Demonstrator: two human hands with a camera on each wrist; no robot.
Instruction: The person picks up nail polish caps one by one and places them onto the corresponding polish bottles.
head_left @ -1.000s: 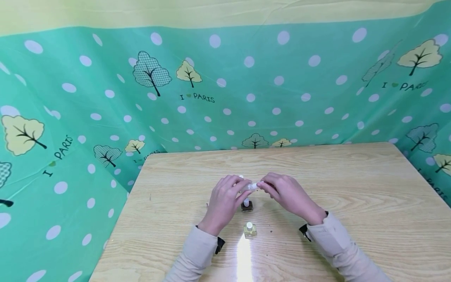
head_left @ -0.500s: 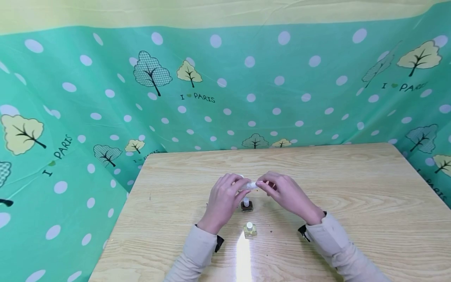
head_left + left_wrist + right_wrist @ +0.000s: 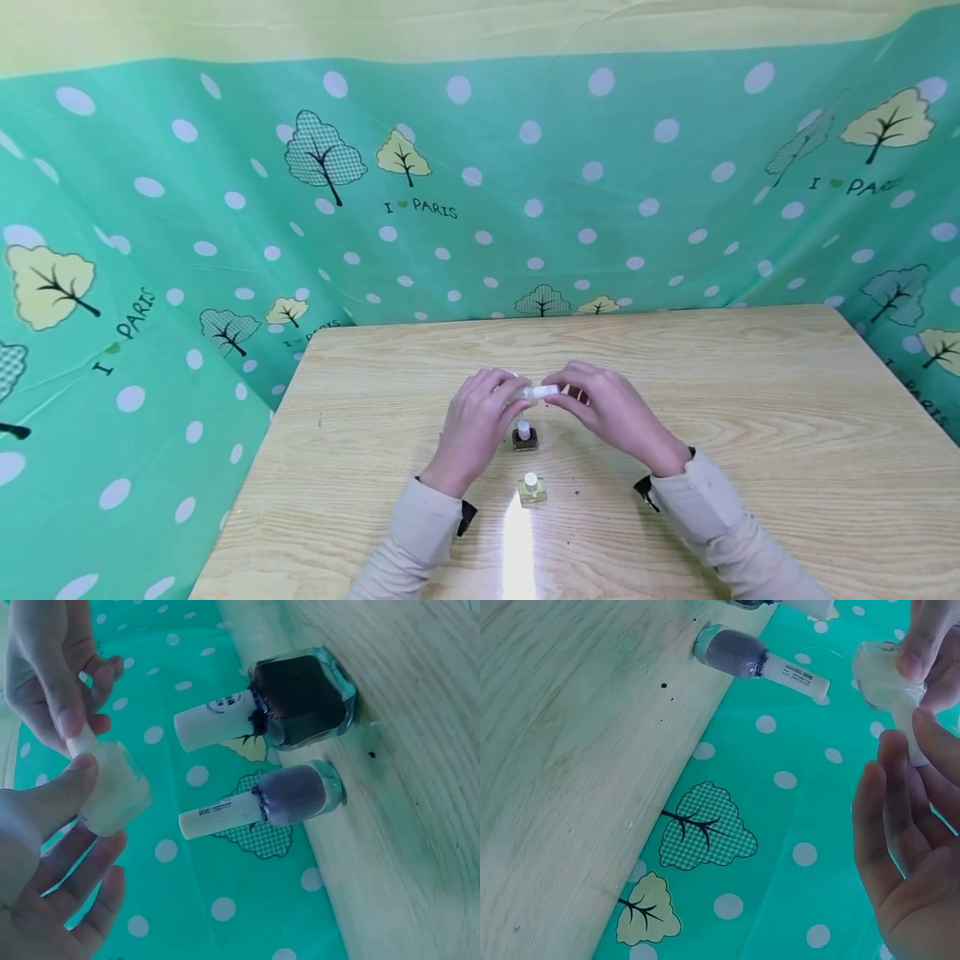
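Note:
A small nail polish bottle (image 3: 116, 791) with whitish contents is held level above the table between both hands. My left hand (image 3: 477, 425) grips its glass body, thumb on one face and fingers on the other. The thumb and fingertips of my right hand (image 3: 611, 408) pinch the white cap (image 3: 546, 391), which is in line with the bottle's neck. In the right wrist view, the other right fingers stay loosely bent beside the cap. A dark nail polish bottle (image 3: 526, 441) stands upright just nearer than the hands. A greyish-purple one (image 3: 292, 796) is mostly hidden behind my left hand in the head view.
A pale yellow nail polish bottle (image 3: 532, 493) with a white cap stands closer on the wooden table (image 3: 360, 517), beside a bright light reflection. Small dark specks lie nearby. A green dotted curtain (image 3: 465, 250) hangs along the back and sides.
The right fingertips have shifted on the white cap, so more of it shows between the hands. The left hand keeps the bottle in nearly the same place; the standing bottles have not moved.

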